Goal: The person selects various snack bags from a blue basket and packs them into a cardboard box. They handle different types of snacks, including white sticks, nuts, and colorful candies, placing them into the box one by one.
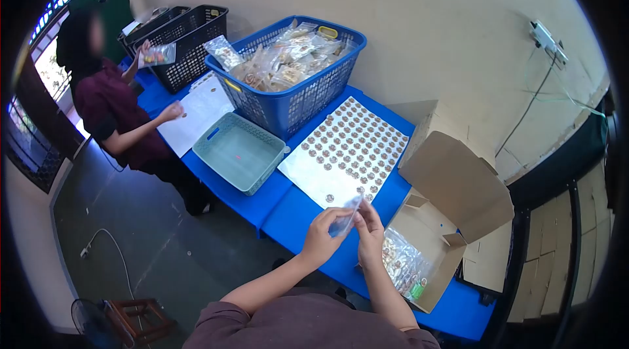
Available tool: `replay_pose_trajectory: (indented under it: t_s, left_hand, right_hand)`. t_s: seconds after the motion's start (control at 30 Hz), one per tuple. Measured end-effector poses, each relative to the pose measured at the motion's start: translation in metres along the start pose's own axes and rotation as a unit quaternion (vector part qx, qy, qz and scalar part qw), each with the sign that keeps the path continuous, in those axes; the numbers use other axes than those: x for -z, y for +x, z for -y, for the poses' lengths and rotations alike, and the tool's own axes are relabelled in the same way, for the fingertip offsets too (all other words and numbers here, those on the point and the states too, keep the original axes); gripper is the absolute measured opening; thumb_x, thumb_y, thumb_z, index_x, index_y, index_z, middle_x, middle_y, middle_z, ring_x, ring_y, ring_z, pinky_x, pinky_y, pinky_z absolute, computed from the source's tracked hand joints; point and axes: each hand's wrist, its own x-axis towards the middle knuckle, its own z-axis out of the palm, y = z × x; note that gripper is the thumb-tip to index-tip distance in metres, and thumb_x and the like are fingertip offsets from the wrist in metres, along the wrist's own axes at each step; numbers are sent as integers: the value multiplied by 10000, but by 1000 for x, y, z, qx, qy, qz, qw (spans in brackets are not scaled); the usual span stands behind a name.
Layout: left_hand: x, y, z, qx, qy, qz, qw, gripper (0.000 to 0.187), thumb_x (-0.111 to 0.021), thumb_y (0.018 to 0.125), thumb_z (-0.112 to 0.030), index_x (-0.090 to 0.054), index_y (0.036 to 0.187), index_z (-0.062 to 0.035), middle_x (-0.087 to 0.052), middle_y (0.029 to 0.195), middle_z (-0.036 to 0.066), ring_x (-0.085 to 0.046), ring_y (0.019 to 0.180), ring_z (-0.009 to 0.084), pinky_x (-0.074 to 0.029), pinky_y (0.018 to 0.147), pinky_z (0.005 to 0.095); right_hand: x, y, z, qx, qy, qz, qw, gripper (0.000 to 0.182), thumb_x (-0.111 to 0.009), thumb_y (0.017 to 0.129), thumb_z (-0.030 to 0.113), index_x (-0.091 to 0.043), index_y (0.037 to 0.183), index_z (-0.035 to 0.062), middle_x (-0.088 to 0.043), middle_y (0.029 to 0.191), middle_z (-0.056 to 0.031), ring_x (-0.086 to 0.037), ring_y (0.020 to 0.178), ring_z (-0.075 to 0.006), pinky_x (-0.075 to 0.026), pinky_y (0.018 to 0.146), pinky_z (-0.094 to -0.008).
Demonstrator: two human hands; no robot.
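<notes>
My left hand [320, 239] is closed on a small clear plastic bag [343, 220], held tilted above the front of the blue table. My right hand [369, 230] pinches the bag's right edge; whether a sticker is also between those fingers is hidden. Just beyond both hands lies a white sheet [304, 175] with rows of round brown stickers [357, 133]; its near left part is bare. To the right of my right hand, filled clear packs [401, 262] lie in an open cardboard box [429, 218].
A blue basket [285, 103] heaped with packed bags [288, 61] stands behind a grey-green tray [239, 156]. At the left, a co-worker [121, 113] holds a clear pack [157, 55] beside another sheet [196, 116] and black baskets [190, 54]. A stool [141, 323] stands on the floor.
</notes>
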Motion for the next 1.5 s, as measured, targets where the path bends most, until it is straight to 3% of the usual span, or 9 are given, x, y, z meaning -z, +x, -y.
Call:
replay_pose_trajectory:
  t_s: [0.1,0.2,0.5,0.67,0.83,1.0,1.23,1.43,1.5]
  left_hand:
    - [-1,-5,13,9,46,65,997,279,-662,809,-97,-647,1086,-74,-649,1091,114,-572,1112,304,-287,1086,499]
    - [1,-5,3,-15,77,79,994,199,-614,868,-113,-669,1054,-74,-668,1068,141,-562,1155,289,-172,1121,526]
    - [-9,2,22,75,-25,225,971,486,-406,996,-390,-445,1390,-109,-465,1416,77,-372,1351,273,-56,1137,533]
    - [-8,-5,22,40,-12,227,973,767,-617,891,-381,-238,1474,-57,-273,1512,164,-199,1425,280,-123,1148,460]
    - [-30,-22,31,-46,17,219,974,1133,-795,717,-421,-48,1510,-110,-126,1543,209,-129,1424,374,-142,1153,464]
    - [-31,-21,40,149,-199,157,956,728,-682,875,-297,-291,1423,-19,-554,1195,100,-568,1038,172,-484,853,297]
    - [-40,-19,49,276,-218,171,920,453,-577,938,-378,-530,1238,-42,-556,755,-29,-515,621,39,-415,489,193]
    - [-53,-24,36,304,-190,265,895,360,-524,965,-384,-610,1128,-75,-536,743,-18,-509,645,67,-440,557,222]
    - [-62,-29,51,129,-172,223,951,357,-460,997,-348,-602,1146,-57,-604,887,36,-574,804,118,-473,723,262]
  right_hand:
    - [2,1,15,113,-80,-92,986,454,-701,843,220,-583,1247,50,-520,1332,-150,-270,1385,-277,-274,1102,-437]
    - [39,2,23,50,-159,72,983,157,-703,822,182,-737,907,54,-473,1408,-102,-205,1421,-316,-103,1142,-495]
    - [68,-18,22,29,-110,-61,992,308,-543,950,242,-676,1040,-21,-513,1349,-171,-229,1411,-290,-127,1145,-427]
    - [81,-22,14,-2,247,17,969,294,-487,977,275,-601,1139,59,-567,1272,-171,-481,1256,-298,-339,1084,-448]
    - [60,-31,8,-48,270,27,961,305,-503,970,265,-570,1187,62,-533,1317,-171,-480,1259,-281,-356,1074,-441]
    - [55,-35,19,-57,132,120,982,519,-624,891,145,-432,1354,10,-353,1465,-157,-410,1305,-259,-383,1045,-419]
    - [79,-21,15,-21,-113,12,993,535,-692,847,110,-467,1318,-6,-454,1364,-138,-479,1209,-219,-436,972,-361]
    - [107,-31,1,-54,-75,-15,996,234,-641,896,172,-644,1049,-5,-673,899,-83,-622,829,-154,-483,776,-289]
    - [125,-33,1,-23,-72,-134,988,224,-607,919,192,-615,1024,-5,-642,804,-53,-608,714,-140,-484,658,-272]
